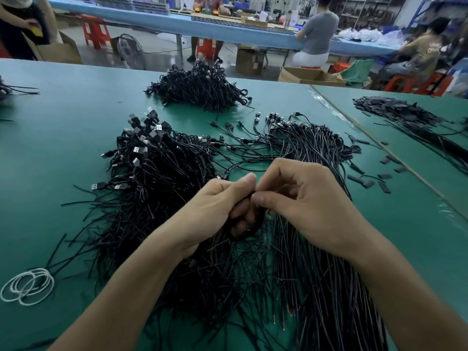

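Worktop: green mat (63, 148) in a busy workshop, with people seated at a long blue bench far behind.
Thing in hand: a bundle (257, 219) of thin black cables, held just above the loose cables (316, 274) in the near middle.
Left hand: the left hand (215, 206) has its fingers curled round the bundle and its thumb on top, a closed grip about the bundle's body.
Right hand: the right hand (304, 198) pinches the bundle's top between thumb and forefinger, beside the left thumb tip.
Look: matte black, slim round jackets packed together. Most of the bundle is hidden by the fingers, so its ends cannot be told.
Handling: probably light and limp, with smooth jackets, so single strands may slide out of a slack hold. Best taken round the middle with the whole hand, not by one strand.
Around: plug-ended heap (157, 160) to the left, far heap (200, 87), white rings (27, 286) near left, black strips (395, 112) far right.
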A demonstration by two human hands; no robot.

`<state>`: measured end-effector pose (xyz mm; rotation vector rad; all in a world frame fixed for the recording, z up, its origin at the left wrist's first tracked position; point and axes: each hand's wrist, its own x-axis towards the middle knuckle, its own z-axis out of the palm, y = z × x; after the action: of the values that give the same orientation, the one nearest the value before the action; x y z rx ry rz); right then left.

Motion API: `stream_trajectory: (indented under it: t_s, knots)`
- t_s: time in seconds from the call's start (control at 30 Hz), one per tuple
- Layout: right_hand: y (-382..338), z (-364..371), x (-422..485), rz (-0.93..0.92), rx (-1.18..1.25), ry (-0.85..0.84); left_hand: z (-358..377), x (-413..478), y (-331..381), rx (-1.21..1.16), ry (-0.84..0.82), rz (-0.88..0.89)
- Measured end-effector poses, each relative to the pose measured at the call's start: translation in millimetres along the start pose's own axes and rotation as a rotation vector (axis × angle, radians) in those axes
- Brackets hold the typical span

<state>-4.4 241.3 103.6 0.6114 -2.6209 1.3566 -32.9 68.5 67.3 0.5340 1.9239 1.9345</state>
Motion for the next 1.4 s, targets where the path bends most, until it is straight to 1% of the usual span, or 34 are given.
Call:
stream_trajectory:
  t_s: [0.07,0.1,0.17,0.23,0.27,0.33,0.37,0.43,0.47,0.5,0.57,0.6,0.63,0.67,0.73,0.77,0.83,0.97,1.13,1.27,1.4]
  knots:
    - [-2,5,-1,-0.041,-0.068,0.030,1,2,-2,0.018,0.070,0.010]
    - [-3,7,-1,-0.064,-0.092,0.056,2,3,-3,-0.024,0.093,-0.009]
    - [-3,11,-1,-0.114,-0.143,0.129,4,2,-2,-0.118,0.087,-0.064]
    - [-4,14,1,-0.153,-0.173,0.191,7,0,0,-0.200,0.042,-0.092]
    - [-3,17,2,-0.167,-0.162,0.209,8,-1,1,-0.247,0.015,-0.110]
    - [-4,23,4,-0.139,-0.020,0.186,10,-3,4,-0.300,-0.012,-0.155]
    - [-4,25,5,-0.125,0.014,0.175,10,-3,4,-0.271,0.009,-0.160]
    - [3,25,6,-0.147,-0.107,0.219,7,0,-1,-0.179,0.075,-0.156]
    - [10,25,6,-0.124,-0.134,0.233,4,1,-2,-0.152,0.095,-0.161]
    - [13,24,6,-0.067,-0.097,0.226,0,2,-5,-0.140,0.125,-0.167]
    - [24,25,6,0.077,-0.034,0.143,-10,6,-8,-0.195,0.229,-0.167]
    - [31,27,5,0.146,-0.069,0.057,-14,7,-10,-0.251,0.277,-0.149]
    - [38,31,3,0.189,-0.160,-0.052,-17,8,-10,-0.307,0.313,-0.123]
    - [44,36,0,0.199,-0.316,-0.160,-18,9,-10,-0.351,0.342,-0.097]
    - [55,49,-4,0.160,-0.623,-0.302,-18,10,-9,-0.383,0.388,-0.049]
    - [60,55,-6,0.144,-0.692,-0.316,-18,10,-9,-0.383,0.410,-0.036]
    - [67,62,-8,0.107,-0.745,-0.289,-18,10,-7,-0.376,0.452,-0.028]
    - [72,67,-8,0.059,-0.745,-0.258,-18,9,-7,-0.363,0.487,-0.004]
    - [69,67,-7,0.053,-0.704,-0.232,-16,8,-6,-0.391,0.455,-0.024]
    - [62,62,-8,0.084,-0.665,-0.236,-15,8,-6,-0.374,0.448,-0.031]
    - [52,44,-7,0.178,-0.501,-0.119,-14,8,-5,-0.307,0.452,-0.019]
